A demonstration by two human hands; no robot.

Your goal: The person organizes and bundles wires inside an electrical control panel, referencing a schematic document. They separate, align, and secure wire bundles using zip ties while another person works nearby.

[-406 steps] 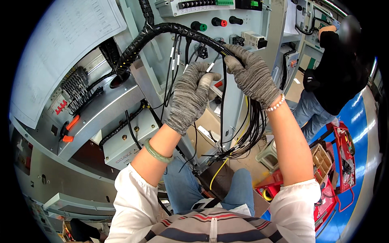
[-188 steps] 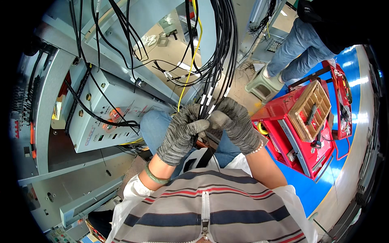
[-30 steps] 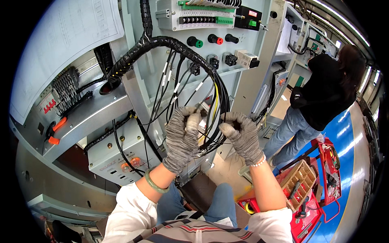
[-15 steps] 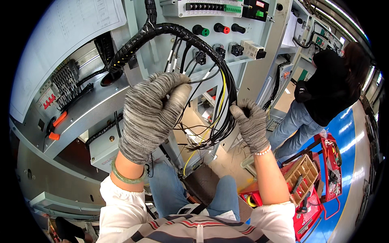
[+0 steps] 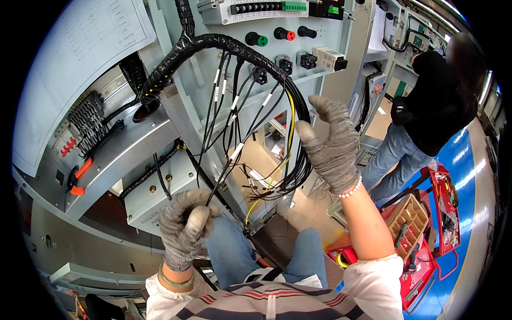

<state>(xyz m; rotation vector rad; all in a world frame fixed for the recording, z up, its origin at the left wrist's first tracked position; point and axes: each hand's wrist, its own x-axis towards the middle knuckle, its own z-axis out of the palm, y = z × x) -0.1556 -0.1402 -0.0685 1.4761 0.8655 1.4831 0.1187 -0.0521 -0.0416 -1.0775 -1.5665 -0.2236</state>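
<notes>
My left hand (image 5: 186, 226), in a grey knitted glove, is closed on a thin black wire (image 5: 222, 175) with a white marker sleeve. The wire runs up from its fingers toward the thick taped wire harness (image 5: 229, 38). My right hand (image 5: 335, 146), gloved too, is beside the loose bundle of black wires (image 5: 303, 160), its thumb and fingers apart; whether it touches them I cannot tell. Among those wires runs a yellow-green one (image 5: 292, 125). Several other black wires with white sleeves (image 5: 216, 88) hang down from the harness at the left.
A cabinet panel carries green, red and black knobs (image 5: 284, 34) and a terminal block (image 5: 261, 8). Orange-handled pliers (image 5: 80, 173) rest on the metal frame at left. A paper drawing (image 5: 80, 58) hangs there. A person in black (image 5: 432, 101) stands at right, near a red tool cart (image 5: 442, 202).
My left hand has moved down and toward me, drawing the black wire out below the harness. My right hand has moved up along the bundle and its fingers have spread.
</notes>
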